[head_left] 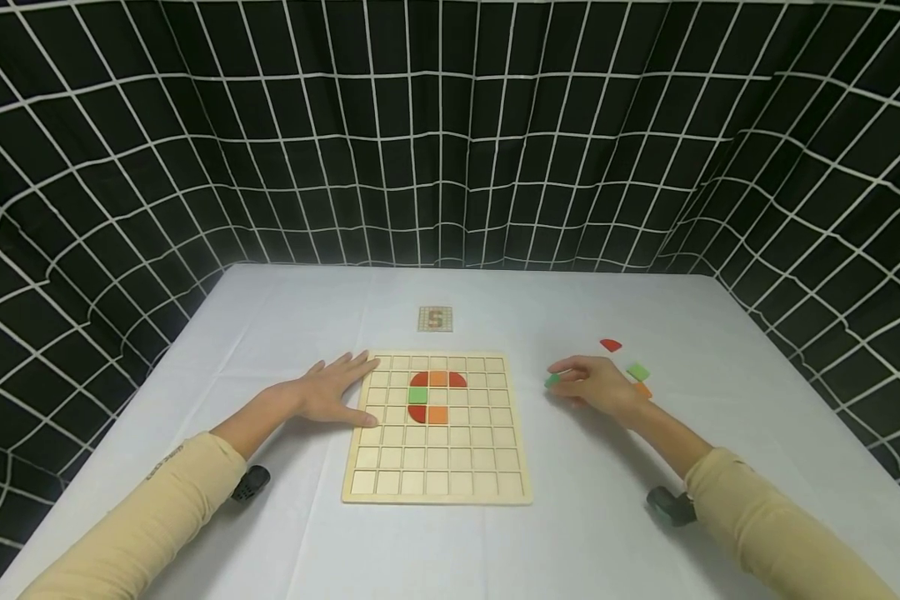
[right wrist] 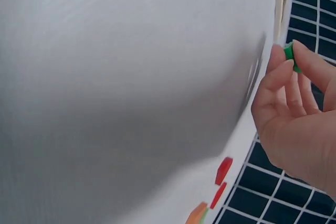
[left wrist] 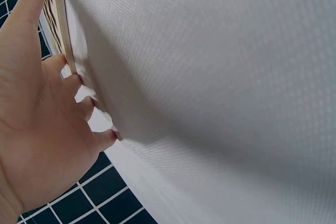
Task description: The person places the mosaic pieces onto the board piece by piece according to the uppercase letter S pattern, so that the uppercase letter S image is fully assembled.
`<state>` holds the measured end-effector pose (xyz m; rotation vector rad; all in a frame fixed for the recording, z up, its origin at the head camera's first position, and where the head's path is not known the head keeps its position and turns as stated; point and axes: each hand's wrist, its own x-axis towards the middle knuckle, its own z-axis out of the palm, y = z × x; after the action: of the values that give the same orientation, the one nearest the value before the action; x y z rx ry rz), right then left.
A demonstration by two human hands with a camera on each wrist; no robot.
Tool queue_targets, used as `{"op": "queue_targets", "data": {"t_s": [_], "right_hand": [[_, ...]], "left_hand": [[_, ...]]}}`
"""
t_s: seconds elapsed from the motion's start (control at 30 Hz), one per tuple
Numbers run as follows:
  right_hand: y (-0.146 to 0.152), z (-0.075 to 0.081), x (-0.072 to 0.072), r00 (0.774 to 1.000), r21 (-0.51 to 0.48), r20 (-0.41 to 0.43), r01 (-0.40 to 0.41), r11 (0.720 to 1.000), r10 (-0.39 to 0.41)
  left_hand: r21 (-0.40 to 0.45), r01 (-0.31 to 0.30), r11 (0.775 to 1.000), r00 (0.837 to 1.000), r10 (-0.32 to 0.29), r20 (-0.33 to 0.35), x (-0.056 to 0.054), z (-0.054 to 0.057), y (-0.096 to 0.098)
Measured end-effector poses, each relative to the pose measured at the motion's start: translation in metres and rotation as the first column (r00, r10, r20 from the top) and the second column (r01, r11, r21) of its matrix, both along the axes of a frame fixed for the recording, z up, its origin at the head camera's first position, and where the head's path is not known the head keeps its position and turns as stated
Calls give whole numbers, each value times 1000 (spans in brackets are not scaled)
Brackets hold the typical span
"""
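Note:
A wooden grid board lies on the white table. My left hand rests at its left edge, fingers spread, with thumb and fingertips touching the frame; the left wrist view shows this hand from the palm side. Set in the board's upper part are red rounded tiles, orange square tiles and a green square tile. Right of the board, my right hand pinches a small green tile between thumb and fingers. Up close, the green tile shows edge-on between the fingertips.
Beyond the board lies a small pattern card with a figure like a 5. Loose tiles lie around the right wrist: a red rounded one, a light green one and an orange one. A black gridded curtain surrounds the table.

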<state>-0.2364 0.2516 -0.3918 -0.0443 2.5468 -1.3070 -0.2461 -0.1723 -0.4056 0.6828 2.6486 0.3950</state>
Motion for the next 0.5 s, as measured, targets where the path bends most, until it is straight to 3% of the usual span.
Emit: {"op": "queue_targets", "data": {"t_s": [0.23,0.5], "right_hand": [[-13,0,0,1000,10,-13,-8,1000,8],[-28,1,-1,997,-40,8,-77,996,77]], "left_hand": [[6,-1,1000,1000,1,-1,0,1,0],[12,0,1000,1000,0,2,1,3,1]]}}
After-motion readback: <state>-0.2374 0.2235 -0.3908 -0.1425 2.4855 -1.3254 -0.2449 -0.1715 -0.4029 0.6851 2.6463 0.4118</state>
